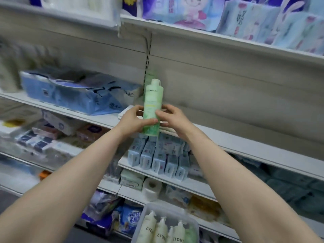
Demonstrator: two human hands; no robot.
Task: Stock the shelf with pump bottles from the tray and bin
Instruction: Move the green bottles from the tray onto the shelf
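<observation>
Nearest, at 6 o'clock: clear bin point(145, 214) with cream pump bottles point(161, 230) lying inside, one green among them. Further out, centre frame: green bottle point(152, 109) held upright between both hands, base at the shelf point(245, 148) front edge. Left hand point(135, 120) gripping from 9 o'clock, thumb across the front; right hand point(172, 116) gripping from 3 o'clock. Beyond, at 10 o'clock: blue tissue pack point(78, 93).

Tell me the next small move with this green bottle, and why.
Probably ease the green bottle forward and set it upright on the shelf. Both the left hand and right hand grip its lower half near the shelf's front edge, with bare shelf to the right.
</observation>
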